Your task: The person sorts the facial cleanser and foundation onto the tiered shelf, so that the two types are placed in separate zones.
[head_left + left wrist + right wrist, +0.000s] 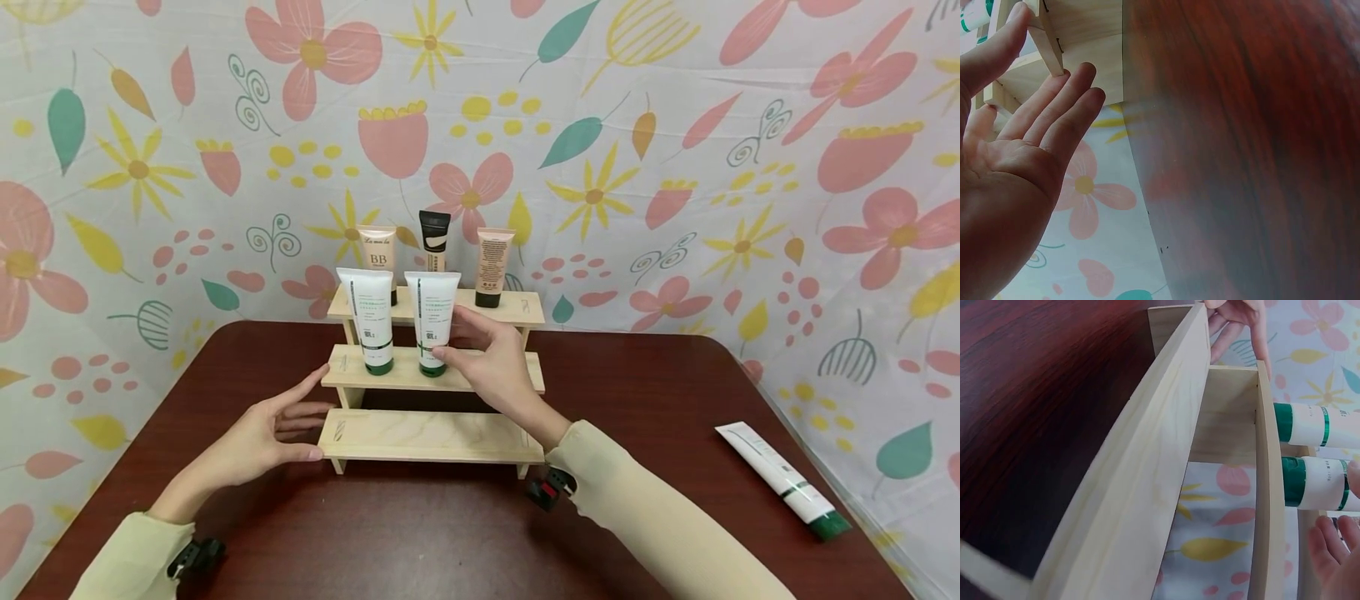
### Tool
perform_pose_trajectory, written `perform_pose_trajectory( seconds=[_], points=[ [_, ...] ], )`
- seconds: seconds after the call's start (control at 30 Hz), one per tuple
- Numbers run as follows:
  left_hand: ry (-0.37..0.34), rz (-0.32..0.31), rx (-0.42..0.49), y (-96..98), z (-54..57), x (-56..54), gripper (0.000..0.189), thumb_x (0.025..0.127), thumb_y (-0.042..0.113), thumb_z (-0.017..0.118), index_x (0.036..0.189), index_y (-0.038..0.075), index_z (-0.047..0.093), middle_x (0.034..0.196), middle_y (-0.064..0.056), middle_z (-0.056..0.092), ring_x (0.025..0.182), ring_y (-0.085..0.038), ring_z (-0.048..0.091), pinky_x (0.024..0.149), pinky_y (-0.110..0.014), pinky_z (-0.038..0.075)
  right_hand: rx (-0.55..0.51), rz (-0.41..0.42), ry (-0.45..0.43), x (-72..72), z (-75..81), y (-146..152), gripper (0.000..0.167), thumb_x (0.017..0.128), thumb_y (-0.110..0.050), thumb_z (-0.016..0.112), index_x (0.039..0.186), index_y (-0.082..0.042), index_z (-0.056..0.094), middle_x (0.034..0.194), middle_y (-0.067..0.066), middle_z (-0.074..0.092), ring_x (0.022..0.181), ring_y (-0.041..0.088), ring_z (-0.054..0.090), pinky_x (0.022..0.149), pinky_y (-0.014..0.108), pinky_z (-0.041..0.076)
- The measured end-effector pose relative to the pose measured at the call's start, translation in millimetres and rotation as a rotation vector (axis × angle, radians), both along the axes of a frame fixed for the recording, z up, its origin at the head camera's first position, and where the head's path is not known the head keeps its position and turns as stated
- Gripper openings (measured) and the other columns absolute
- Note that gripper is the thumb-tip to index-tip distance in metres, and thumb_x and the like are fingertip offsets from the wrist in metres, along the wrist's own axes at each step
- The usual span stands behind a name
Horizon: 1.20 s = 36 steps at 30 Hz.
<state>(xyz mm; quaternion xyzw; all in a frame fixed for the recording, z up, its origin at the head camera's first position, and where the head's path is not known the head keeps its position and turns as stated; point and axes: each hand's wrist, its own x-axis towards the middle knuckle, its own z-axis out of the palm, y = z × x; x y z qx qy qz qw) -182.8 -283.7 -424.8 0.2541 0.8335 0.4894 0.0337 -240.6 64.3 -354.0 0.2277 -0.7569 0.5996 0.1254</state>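
Note:
A three-tier wooden display stand (431, 435) stands on the table. My right hand (495, 362) pinches a white squeeze tube (437, 312) with a green cap, thumb near its lower part, upright at the middle step. In the right wrist view its green cap (1294, 481) is at the step's edge. A like white tube (372, 321) stands on that step to its left. My left hand (262, 442) rests against the stand's left side, fingers spread and fairly straight, thumb at the bottom step; the left wrist view shows its palm (1016, 162) holding nothing.
On the top step stand a BB cream tube (378, 248), a black-topped tube (435, 237) and a beige tube (493, 262). Another white tube (780, 475) lies at the right of the dark table (375, 533). A flower-patterned cloth (480, 125) hangs behind.

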Motion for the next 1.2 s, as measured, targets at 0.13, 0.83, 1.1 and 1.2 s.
perform_pose_trajectory(
  seconds=[0.13,0.83,1.1,1.2],
  points=[
    [-0.009,-0.001,0.002,-0.7,0.0,0.1,0.108,0.085,0.011,0.090,0.170,0.020,0.024,0.138,-0.027,0.063,0.120,-0.040,0.068,0.095,-0.049,0.057,0.003,-0.037,0.082,5.3,1.3,13,0.053,0.086,-0.003,0.088,0.137,-0.004,0.070,0.117,0.011,0.077,0.105,0.022,0.074,0.091,0.038,0.060],
    [-0.026,0.021,-0.013,-3.2,-4.4,-1.9,0.110,0.084,0.011,0.091,0.170,0.024,0.024,0.138,-0.026,0.063,0.121,-0.040,0.067,0.094,-0.036,0.057,0.175,-0.225,0.171,33.1,-10.2,124,0.039,0.086,-0.005,0.089,0.122,-0.015,0.078,0.105,0.000,0.076,0.093,0.021,0.073,0.079,0.032,0.060],
    [-0.039,0.014,-0.003,-3.8,-4.4,-2.3,0.110,0.084,0.010,0.090,0.170,0.024,0.023,0.139,-0.026,0.062,0.122,-0.040,0.066,0.095,-0.038,0.057,0.330,-0.284,0.225,50.0,-21.9,166,0.045,0.082,-0.004,0.091,0.122,-0.020,0.078,0.106,-0.007,0.075,0.090,0.018,0.072,0.074,0.024,0.054],
    [-0.035,0.013,-0.008,-4.1,-4.2,-2.8,0.110,0.084,0.010,0.090,0.170,0.024,0.023,0.139,-0.027,0.062,0.122,-0.040,0.066,0.095,-0.040,0.057,0.389,-0.288,0.242,53.9,-25.5,183,0.046,0.081,-0.003,0.092,0.122,-0.021,0.078,0.105,-0.009,0.074,0.088,0.015,0.071,0.073,0.021,0.052]
  ],
)
